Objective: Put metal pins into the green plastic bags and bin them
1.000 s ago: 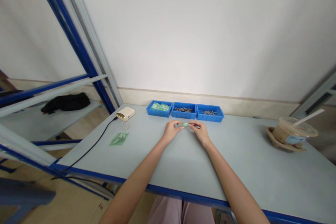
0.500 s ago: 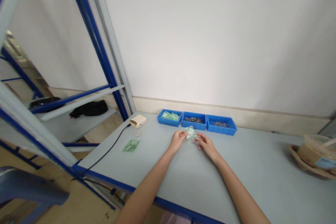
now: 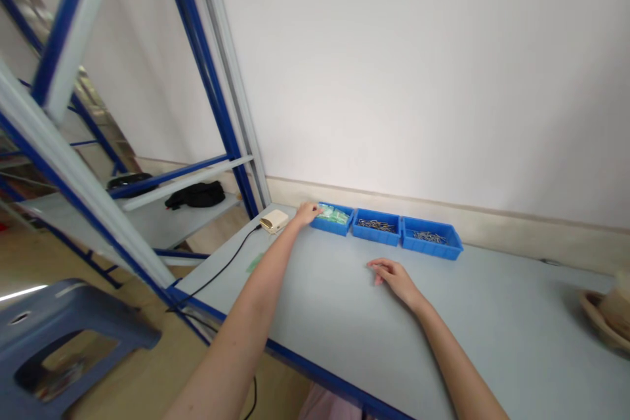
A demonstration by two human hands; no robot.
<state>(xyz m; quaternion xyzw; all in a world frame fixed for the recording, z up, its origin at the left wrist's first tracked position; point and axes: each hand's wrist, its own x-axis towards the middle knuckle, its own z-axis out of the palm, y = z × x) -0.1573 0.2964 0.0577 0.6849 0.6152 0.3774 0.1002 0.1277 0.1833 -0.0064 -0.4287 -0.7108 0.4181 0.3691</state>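
Observation:
My left hand (image 3: 308, 212) reaches far forward to the left blue bin (image 3: 319, 224), which holds green packets (image 3: 333, 214). Its fingers are curled at the bin's near-left corner and pinch a small green packet. My right hand (image 3: 394, 275) lies on the grey table (image 3: 344, 315), fingers loosely stretched, holding nothing. Two more blue bins, the middle one (image 3: 377, 235) and the right one (image 3: 433, 251), stand in a row beside the first; both contain small metal parts.
A beige device (image 3: 274, 220) with a black cable (image 3: 221, 269) sits left of the bins. A green packet (image 3: 254, 263) lies near the table's left edge, partly behind my left arm. A blue stool (image 3: 73, 341) stands on the floor at left. A drink cup holder (image 3: 608, 318) is at the far right.
My left hand left the right hand and carried the small packet up and left to the left bin. My right hand dropped flat on the table. The view swung left.

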